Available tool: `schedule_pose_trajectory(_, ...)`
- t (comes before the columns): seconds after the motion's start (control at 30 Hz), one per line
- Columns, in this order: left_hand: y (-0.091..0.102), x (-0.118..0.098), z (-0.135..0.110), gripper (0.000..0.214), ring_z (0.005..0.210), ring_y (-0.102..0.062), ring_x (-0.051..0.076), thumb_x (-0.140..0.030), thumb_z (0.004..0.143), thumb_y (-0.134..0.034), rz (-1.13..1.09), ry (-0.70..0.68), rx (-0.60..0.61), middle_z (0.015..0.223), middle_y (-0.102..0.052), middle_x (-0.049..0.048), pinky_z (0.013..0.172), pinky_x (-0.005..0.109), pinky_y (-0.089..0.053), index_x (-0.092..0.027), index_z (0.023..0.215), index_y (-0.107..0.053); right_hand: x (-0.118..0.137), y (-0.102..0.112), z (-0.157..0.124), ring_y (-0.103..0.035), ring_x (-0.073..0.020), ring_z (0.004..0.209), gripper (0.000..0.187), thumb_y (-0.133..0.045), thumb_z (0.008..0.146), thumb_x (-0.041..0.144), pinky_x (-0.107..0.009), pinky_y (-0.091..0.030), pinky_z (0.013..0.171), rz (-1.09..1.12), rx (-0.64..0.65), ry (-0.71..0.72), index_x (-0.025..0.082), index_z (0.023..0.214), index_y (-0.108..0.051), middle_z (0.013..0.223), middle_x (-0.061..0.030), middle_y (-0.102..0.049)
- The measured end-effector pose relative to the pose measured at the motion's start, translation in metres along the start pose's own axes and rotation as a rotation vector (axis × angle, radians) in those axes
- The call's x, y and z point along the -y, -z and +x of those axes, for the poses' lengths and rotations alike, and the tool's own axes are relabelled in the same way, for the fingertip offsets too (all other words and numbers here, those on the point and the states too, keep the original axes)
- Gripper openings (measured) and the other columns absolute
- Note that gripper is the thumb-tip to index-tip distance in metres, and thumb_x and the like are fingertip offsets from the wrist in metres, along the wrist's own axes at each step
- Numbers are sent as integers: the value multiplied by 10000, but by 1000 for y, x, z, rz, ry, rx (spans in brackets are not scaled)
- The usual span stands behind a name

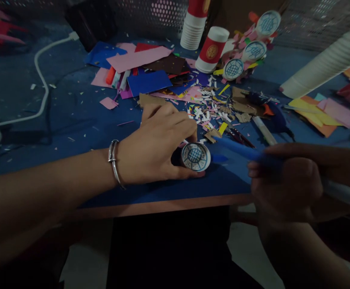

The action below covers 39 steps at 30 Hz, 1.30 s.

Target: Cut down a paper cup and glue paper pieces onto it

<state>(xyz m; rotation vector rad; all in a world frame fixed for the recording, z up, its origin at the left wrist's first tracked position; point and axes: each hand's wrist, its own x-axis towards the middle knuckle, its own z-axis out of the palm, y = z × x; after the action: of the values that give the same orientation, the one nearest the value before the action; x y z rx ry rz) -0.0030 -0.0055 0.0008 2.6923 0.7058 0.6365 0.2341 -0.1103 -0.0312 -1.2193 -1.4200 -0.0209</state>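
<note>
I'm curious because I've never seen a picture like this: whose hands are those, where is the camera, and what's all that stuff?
There's no robot here, just a person using two bare hands. The camera is worn on the person's head, looking forward and down, so you see nearly what they see.

The left hand, with a silver bracelet at its wrist, holds a small round piece. Its white face has a blue pattern. The right hand holds what looks like a blue marker; it's blurry.

On the blue tabletop lie little paper scraps and bigger coloured paper, like this blue sheet. Farther back stands a red-and-white paper cup, and a white cup stack leans in from the right.
</note>
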Motion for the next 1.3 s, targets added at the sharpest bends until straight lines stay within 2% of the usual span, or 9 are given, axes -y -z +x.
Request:
schedule_pose_trajectory(0.07,2,-2,-1,411,1136,-629,346,-529,853,-858,33,-14,-88,1143,-755,85,1007,515,-431,-215,1045,-674,-3,-6,4,-725,-151,546,248,-752,1037,420,-270,-529,441,91,-88,66,186,1077,-824,790,-49,-777)
schedule_pose_trajectory(0.13,3,-6,-1,370,1180,-634,366,-449,862,-858,87,-4,-159,1211,-753,104,1042,547,-434,-205,1068,-671,-5,-10,8,-770,-151,641,146,-738,1048,282,-262,-547,480,141,-61,93,206,1149,-811,933,-54,-815)
schedule_pose_trajectory(0.2,5,-9,-2,366,1200,-635,374,-427,868,-860,132,-8,-210,1265,-746,113,1058,574,-439,-203,1092,-678,-6,-12,11,-805,-159,779,162,-716,1052,206,-259,-580,538,105,33,103,244,1181,-806,1049,-40,-830)
schedule_pose_trajectory(0.3,4,-11,-3,379,1258,-617,384,-425,878,-868,170,-79,-275,1350,-726,131,1058,580,-455,-204,1134,-695,-4,-9,15,-821,-189,960,201,-727,1049,235,-318,-676,755,-5,203,95,286,1233,-791,1150,-16,-829)
schedule_pose_trajectory(0.4,0,-9,-4,379,1282,-617,407,-353,879,-883,214,-146,-317,1411,-708,158,1026,574,-461,-203,1178,-706,-1,-6,18,-830,-198,965,260,-795,1007,264,-339,-699,871,9,265,96,291,1264,-766,1151,-11,-827)
schedule_pose_trajectory(0.57,-5,-7,-4,378,1242,-646,386,-318,887,-883,229,-157,-342,1435,-717,136,989,550,-454,-258,1214,-704,0,-6,18,-820,-166,925,331,-832,937,136,-280,-703,839,7,237,159,277,1226,-755,1095,6,-813)
schedule_pose_trajectory(0.73,-6,-7,-3,396,1250,-650,354,-324,883,-894,236,-163,-388,1419,-722,132,1034,519,-456,-239,1220,-705,0,-7,15,-798,-149,857,334,-810,936,97,-280,-701,808,-15,170,140,274,1212,-749,1072,4,-793)
schedule_pose_trajectory(1.07,0,-5,-3,338,1243,-650,362,-349,915,-830,253,-117,-334,1423,-725,101,1053,532,-463,-273,1216,-696,2,-8,15,-792,-153,820,291,-798,917,74,-276,-703,749,-51,150,169,258,1136,-743,1027,5,-810)
schedule_pose_trajectory(1.3,3,-3,-5,388,1269,-645,376,-391,890,-811,237,-71,-304,1445,-721,86,1069,564,-485,-311,1244,-674,2,-8,13,-803,-179,868,349,-789,914,51,-303,-705,758,-34,147,199,275,1180,-751,1044,-6,-821)
